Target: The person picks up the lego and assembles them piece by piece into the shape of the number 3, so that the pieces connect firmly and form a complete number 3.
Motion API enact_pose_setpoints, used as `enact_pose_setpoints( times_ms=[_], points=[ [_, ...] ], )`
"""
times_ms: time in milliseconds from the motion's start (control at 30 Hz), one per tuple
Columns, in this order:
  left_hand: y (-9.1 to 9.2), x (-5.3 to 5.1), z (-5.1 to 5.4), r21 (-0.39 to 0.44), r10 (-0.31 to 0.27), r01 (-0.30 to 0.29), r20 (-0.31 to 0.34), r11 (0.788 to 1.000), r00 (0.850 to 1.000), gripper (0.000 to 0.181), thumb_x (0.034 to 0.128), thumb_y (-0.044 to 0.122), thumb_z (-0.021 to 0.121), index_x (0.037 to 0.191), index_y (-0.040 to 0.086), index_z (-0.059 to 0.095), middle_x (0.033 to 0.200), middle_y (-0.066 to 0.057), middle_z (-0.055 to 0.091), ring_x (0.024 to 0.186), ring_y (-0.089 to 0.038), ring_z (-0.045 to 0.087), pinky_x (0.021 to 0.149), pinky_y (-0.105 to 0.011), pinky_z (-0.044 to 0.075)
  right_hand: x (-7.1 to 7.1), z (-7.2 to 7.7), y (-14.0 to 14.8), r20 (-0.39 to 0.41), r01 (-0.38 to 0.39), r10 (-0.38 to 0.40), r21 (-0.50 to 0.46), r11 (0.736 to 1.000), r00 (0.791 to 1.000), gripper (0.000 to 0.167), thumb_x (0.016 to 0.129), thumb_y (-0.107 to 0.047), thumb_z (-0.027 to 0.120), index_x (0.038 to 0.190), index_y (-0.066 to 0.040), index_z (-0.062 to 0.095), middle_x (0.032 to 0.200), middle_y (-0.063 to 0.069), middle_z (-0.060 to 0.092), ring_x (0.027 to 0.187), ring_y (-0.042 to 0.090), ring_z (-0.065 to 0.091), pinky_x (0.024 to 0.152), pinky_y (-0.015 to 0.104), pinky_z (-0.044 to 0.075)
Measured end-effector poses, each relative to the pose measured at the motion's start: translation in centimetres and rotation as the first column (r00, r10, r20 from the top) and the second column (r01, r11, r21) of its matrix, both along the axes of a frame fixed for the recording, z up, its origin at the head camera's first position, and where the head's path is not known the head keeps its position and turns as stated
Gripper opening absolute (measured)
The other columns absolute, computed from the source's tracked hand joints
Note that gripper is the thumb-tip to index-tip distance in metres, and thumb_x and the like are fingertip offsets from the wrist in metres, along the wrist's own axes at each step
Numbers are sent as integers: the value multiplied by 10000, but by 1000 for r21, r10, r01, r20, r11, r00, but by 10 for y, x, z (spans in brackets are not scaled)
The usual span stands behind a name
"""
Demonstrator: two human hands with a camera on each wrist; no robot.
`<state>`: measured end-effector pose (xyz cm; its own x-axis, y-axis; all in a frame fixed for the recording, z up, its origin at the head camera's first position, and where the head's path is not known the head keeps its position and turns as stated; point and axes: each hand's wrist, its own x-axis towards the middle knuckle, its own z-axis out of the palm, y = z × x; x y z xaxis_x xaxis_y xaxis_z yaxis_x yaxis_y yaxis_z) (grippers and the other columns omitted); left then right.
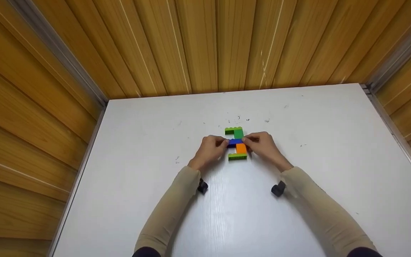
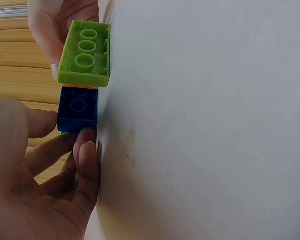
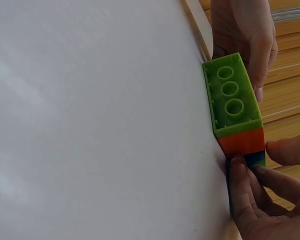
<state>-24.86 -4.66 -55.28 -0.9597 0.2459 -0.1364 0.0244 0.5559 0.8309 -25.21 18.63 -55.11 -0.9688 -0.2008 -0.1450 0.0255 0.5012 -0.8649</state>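
Observation:
Toy building bricks joined into one piece lie on their side on the white table. From far to near run a light green brick (image 1: 229, 131), a darker green brick (image 1: 238, 133), a long blue brick (image 1: 234, 141), an orange brick (image 1: 241, 148) and another light green brick (image 1: 237, 157). My left hand (image 1: 211, 148) pinches the blue brick's left end between thumb and fingers. At its right end my right hand (image 1: 263, 144) grips the joined bricks, thumb on the blue. The near light green brick's hollow underside with round tubes faces both wrist cameras.
The white table (image 1: 137, 200) has small dark marks (image 1: 247, 119) beyond the bricks. Wood-patterned panel walls (image 1: 205, 46) stand behind the table and at both sides. A black wrist camera (image 1: 278, 189) sits below the right wrist, another (image 1: 202, 186) below the left.

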Motion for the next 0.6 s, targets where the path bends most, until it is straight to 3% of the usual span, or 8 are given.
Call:
enact_pose_setpoints(
  times_ms=[333, 600],
  points=[
    [2, 0, -3, 30, -5, 5, 4, 1000, 1000, 313, 1084, 277, 641, 1273, 70, 781, 1183, -47, 780, 1045, -165, 676, 1078, -364, 553, 3, -1, 2, 28, 20, -20, 4, 1000, 999, 360, 1072, -243, 661, 1295, 30, 736, 1173, 203, 776, 874, 160, 714, 782, 243, 601],
    [-6, 0, 6, 23, -72, 72, -27, 997, 997, 325, 1093, 288, 614, 1305, 87, 757, 1227, -46, 763, 1028, -181, 675, 996, -351, 576, 2, 7, 9, 12, -19, 19, 16, 1000, 1000, 374, 1078, -256, 648, 1318, 19, 728, 1161, 197, 778, 915, 211, 734, 778, 242, 605]
  ],
)
